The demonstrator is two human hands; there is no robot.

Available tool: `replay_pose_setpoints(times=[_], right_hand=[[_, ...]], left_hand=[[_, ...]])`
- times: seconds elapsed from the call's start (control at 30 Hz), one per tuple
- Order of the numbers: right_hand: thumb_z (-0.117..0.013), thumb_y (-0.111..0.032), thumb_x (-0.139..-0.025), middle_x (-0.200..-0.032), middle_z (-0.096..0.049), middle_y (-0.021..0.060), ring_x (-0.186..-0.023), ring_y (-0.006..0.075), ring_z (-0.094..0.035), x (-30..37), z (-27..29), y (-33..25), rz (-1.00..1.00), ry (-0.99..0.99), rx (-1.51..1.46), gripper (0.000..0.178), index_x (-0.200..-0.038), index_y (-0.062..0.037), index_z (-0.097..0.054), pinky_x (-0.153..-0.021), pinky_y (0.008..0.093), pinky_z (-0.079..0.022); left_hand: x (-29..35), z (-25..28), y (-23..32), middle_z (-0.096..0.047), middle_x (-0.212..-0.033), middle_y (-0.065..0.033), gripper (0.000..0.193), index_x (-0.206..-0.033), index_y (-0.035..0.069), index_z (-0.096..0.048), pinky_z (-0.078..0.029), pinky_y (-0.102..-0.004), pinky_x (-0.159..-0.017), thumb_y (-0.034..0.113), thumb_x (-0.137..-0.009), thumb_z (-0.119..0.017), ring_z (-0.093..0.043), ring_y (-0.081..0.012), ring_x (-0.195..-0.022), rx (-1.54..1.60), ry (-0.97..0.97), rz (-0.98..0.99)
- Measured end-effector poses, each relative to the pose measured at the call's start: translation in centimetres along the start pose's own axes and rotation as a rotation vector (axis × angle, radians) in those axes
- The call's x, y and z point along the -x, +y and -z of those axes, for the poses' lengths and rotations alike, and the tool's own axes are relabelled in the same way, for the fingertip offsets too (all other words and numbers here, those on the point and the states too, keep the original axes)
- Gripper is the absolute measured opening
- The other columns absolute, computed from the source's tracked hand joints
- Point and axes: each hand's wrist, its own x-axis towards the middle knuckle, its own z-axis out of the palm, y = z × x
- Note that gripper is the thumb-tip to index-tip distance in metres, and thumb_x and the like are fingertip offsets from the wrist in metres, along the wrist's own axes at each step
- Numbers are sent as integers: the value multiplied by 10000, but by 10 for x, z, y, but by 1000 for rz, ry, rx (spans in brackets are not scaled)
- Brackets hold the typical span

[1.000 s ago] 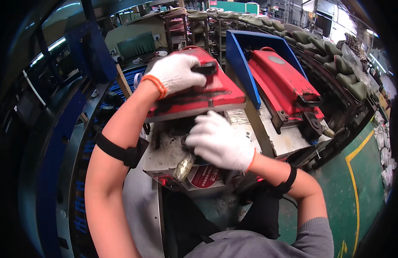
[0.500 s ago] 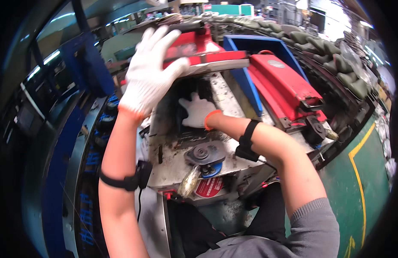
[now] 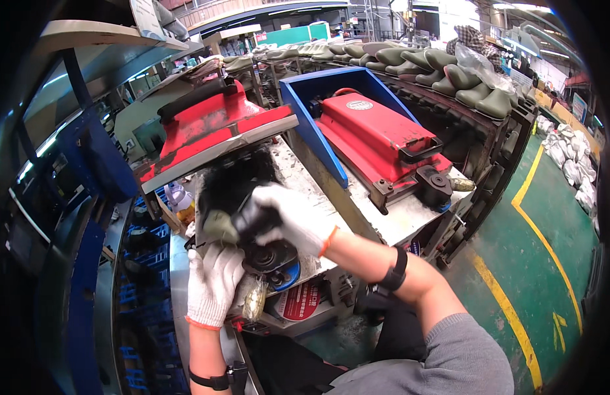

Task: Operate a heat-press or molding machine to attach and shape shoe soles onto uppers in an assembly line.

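My right hand, in a white knit glove with an orange cuff, curls around a dark, rounded object whose kind I cannot make out. Against that object's left side sits an olive-green rounded piece, shaped like a shoe's toe. Just below it is my left hand, gloved the same way, its fingers extended upward and thumb apart; whether it touches the piece is unclear. Both hands are over the front of a machine whose red hinged lid stands raised. A black knob-like fitting lies beneath my right hand.
To the right is a second red-lidded press, lid down, inside a blue guard. Olive-green shoes line a rack behind it. A tape-wrapped handle sticks out in front. Yellow lines mark the green floor at right.
My left hand has left the raised red lid and come down to the machine's front. My right hand has drawn out of the cavity, now with the dark object. The view has shifted right.
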Motion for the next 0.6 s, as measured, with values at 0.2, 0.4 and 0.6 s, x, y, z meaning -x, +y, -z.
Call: replay_pose_setpoints(times=[0.2, 0.4, 0.6], right_hand=[[-647, -328, -1034, -1646, -411, 189, -1409, 273, -534, 46, -51, 33, 159, -519, 449, 810, -1680, -15, -272, -1106, 402, -501], [-760, -200, -916, -1374, -636, 202, -1246, 403, -634, 51, -19, 25, 1065, -438, 1078, 409, -1290, -57, -676, -1071, 471, -524], [-633, 48, -925, -1277, -671, 189, -1122, 327, -678, 62, 76, 48, 605, 202, 999, 380, -1301, 31, -681, -1013, 399, -534]], left_hand=[[43, -20, 3, -554, -1552, -161, 814, -1573, 57, -470, -338, -556, -1250, 664, -1034, -533, -523, -336, -1422, -2, -58, -384], [125, 52, 16, -567, -1555, -167, 680, -1532, 83, -546, -327, -725, -1206, 406, -937, -603, -531, -408, -1427, 135, 219, -465], [157, 179, 69, -633, -1334, -121, 1039, -1696, 78, -170, -529, -379, -1021, 50, -831, -746, -635, -239, -1181, -349, 1152, -621]])
